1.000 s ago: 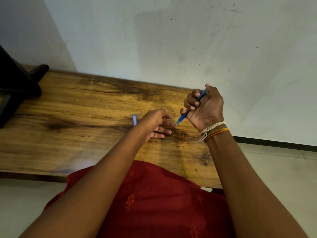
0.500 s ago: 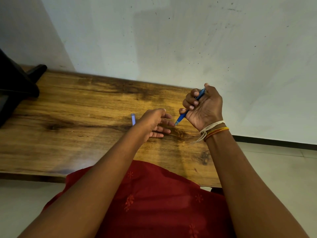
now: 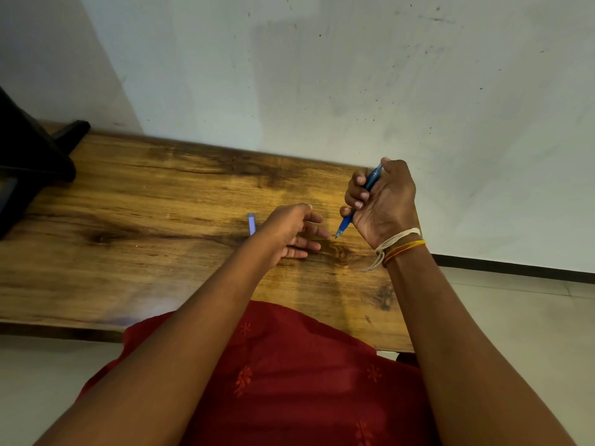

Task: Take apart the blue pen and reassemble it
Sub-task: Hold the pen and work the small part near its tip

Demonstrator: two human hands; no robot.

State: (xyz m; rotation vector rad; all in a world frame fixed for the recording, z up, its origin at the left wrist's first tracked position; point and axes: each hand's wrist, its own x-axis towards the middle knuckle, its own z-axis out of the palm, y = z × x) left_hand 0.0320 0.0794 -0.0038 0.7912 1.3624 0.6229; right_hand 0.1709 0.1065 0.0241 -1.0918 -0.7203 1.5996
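A pale wall with small dark specks stands behind a wooden tabletop (image 3: 135, 201), which has a strong brown grain and some dark knots.

The right hand (image 3: 383, 201) is raised a little above the tabletop, with its fingers curled around the blue pen (image 3: 357, 204). The pen is a thin, smooth plastic cylinder, held on a slant; its pointed tip is directed down toward the wood, and its upper end comes out near the thumb. On the right wrist there are thread bands (image 3: 399, 244): white, yellow and orange, with loose ends hanging.

The left hand (image 3: 289, 230) is low over the tabletop, just beside the pen tip. Its fingers are stretched and relaxed, and it holds nothing. I cannot tell if the fingers touch the wood.

Just beside the left hand, on the far side, a small pale blue piece (image 3: 251, 223) lies on the tabletop, short and narrow.

A red cloth (image 3: 289, 381) with small embroidered flowers covers the person's lap. A dark object (image 3: 29, 162) stands at the left end of the tabletop.
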